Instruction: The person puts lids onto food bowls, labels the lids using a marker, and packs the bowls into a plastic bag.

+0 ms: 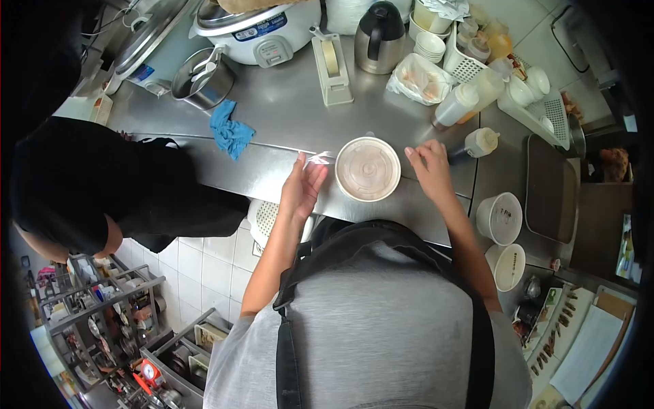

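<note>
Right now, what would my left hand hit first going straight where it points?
Your left hand would probably meet the tape dispenser, beyond the white strip at its fingers; depth is unclear.

Whatever fills the lidded bowl [368, 169] shows only dimly through its cover; the white strip [319, 158] by the left hand [304, 187] is too blurred to tell if it is held; the co-worker [122, 184] merges into the dark border; the top edge cuts off the rice cooker [294, 31], its label too small to read

Shiny steel counter [286, 102], pale tiled wall [530, 26] behind — white tiled floor [201, 274] below, crowded gray rack [129, 294] lower left
</note>
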